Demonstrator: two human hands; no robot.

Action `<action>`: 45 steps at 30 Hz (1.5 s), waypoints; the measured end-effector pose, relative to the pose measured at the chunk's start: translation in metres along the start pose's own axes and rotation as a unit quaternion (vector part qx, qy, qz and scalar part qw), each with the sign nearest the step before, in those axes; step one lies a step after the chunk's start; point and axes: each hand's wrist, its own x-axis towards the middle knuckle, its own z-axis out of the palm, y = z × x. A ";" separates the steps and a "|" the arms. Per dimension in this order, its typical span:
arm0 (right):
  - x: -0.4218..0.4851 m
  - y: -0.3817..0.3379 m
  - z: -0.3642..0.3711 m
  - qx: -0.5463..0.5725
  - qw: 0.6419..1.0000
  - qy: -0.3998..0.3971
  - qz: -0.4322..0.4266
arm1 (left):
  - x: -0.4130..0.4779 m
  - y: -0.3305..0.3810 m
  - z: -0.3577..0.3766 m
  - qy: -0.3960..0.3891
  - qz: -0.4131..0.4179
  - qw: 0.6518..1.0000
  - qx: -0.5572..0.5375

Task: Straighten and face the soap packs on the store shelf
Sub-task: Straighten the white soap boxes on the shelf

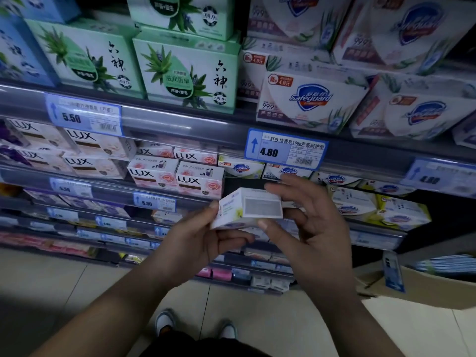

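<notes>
Head view, starting close to you: your two grey-white shoes (164, 322) stand on the pale tiled floor (64, 284). At your right, an open brown cardboard carton (432, 289) sits on that floor. Above the shoes, you hold a small white rectangular soap pack (248, 208) with both hands, in the air and just in front of the grey store shelf (180, 124). It touches no other pack.

Your left hand (201, 238) grips the left end of it, the thumb on the end face and the other fingers (231, 239) curled under. Your right hand (309, 228) holds the right part, with the thumb on the lower front edge and the fingers spread behind and above. The side with a grey panel is turned up toward you.

Behind the pack, pink-and-white LUX soap packs (199, 180) stand to the left, and white-and-yellow Safeguard packs (355, 204) lie to the right, some tilted. One level higher hangs a blue price tag reading 4.80 (286, 150). Farthest, green aloe soap boxes (185, 76) stand beside white Safeguard boxes (309, 99).
</notes>
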 end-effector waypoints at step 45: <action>-0.032 0.056 0.021 -0.091 0.972 0.043 0.213 | 0.008 -0.037 -0.018 0.198 0.249 0.805 0.500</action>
